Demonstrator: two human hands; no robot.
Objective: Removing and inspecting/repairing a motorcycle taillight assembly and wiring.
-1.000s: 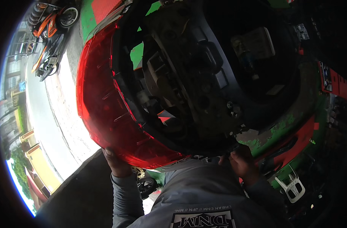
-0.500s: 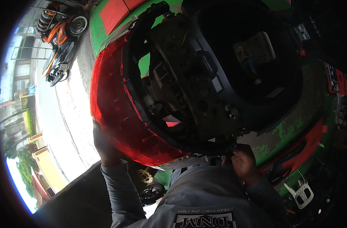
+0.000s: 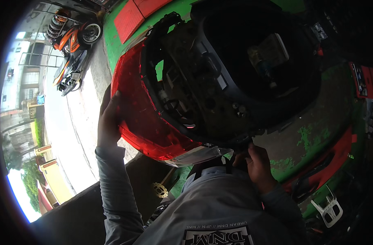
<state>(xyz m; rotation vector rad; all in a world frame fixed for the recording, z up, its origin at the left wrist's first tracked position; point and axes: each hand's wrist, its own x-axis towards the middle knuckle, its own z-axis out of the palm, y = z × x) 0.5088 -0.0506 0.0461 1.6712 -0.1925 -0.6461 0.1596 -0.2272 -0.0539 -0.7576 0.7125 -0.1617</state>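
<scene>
- One red tail lens [image 3: 143, 118] fills the middle of my view, curved, glossy, set on the scooter's rear end
- Left hand [image 3: 109, 120] is flat against the lens's outer left edge, fingers spread wide and pressed on the red plastic, thumb side toward me
- Right hand [image 3: 256, 163] is low at the right, curled narrow around something dark under the black frame [image 3: 219, 110]; I can't tell what it grips, the fingertips are hidden
- That black frame sits just inside the lens, one dark open bay with wiring and small fittings showing; detail there is too murky to count
- Two grey sleeves [image 3: 117, 192] come up from the bottom edge, one per arm
- A pale clear strip [image 3: 198, 155] runs along the lens's lower edge, touching it, just left of the right hand
- Green body panel [image 3: 313, 134] to the right, paint chipped, with a red trim [image 3: 337, 155] curving below it
- One white bracket [image 3: 329, 208] lies at lower right, well apart from both hands
- One brass sprocket [image 3: 160, 190] sits near the left sleeve
- Two parked motorbikes [image 3: 72, 45] stand far off at upper left, on the pale road
</scene>
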